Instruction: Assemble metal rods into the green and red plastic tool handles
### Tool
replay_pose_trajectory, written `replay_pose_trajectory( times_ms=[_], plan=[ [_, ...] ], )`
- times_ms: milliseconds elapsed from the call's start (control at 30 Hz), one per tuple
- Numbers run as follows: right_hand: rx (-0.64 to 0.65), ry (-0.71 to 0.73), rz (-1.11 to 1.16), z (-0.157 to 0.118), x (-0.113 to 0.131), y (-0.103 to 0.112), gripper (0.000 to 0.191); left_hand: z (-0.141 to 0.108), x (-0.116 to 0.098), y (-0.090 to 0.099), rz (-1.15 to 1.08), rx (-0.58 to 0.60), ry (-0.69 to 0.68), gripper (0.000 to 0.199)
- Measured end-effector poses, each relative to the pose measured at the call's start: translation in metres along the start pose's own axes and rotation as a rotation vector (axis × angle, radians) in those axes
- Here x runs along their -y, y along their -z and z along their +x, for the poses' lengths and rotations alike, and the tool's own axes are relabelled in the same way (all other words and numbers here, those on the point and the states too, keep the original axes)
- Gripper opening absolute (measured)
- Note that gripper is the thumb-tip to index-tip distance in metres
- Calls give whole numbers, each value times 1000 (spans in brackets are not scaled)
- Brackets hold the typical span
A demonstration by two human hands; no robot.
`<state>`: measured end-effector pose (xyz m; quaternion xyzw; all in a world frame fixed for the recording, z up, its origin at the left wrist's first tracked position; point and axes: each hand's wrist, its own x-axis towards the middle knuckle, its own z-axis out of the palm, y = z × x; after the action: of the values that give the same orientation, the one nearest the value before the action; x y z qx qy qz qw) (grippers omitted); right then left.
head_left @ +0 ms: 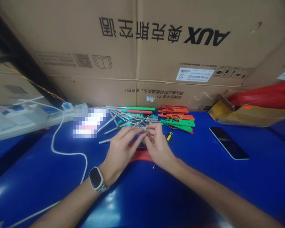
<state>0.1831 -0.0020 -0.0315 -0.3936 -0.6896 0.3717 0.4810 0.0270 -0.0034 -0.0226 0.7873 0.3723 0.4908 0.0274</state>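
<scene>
Both hands meet over the blue table (180,196), fingertips nearly touching. My right hand (158,147) pinches a small metallic piece (149,136). The fingers of my left hand (123,147) are closed at the left end of that piece; what they grip is too small to make out. Below the hands lies a red item (142,155), partly covered by them. Behind them is a pile of metal rods (118,115), with green and red handles (141,108) at the back. Orange plastic pieces (174,110) and green ones (182,123) lie just right of the pile.
A phone (228,143) and a yellowish package (251,117) lie at the right. A small yellow-black item (169,136) is near my right hand. White power strips (19,125) and a cable (68,154) run along the left. A large cardboard box (156,53) stands behind.
</scene>
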Motion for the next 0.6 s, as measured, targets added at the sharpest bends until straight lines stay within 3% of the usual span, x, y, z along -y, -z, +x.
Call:
replay_pose_trajectory(
  times_ms=[433,600],
  plan=[
    [-8,51,-141,-3,2,-1,24,4,0,8,185,182,-188,16],
    [-18,59,-175,-3,3,-1,21,6,-1,8,120,117,-169,12]
  ],
)
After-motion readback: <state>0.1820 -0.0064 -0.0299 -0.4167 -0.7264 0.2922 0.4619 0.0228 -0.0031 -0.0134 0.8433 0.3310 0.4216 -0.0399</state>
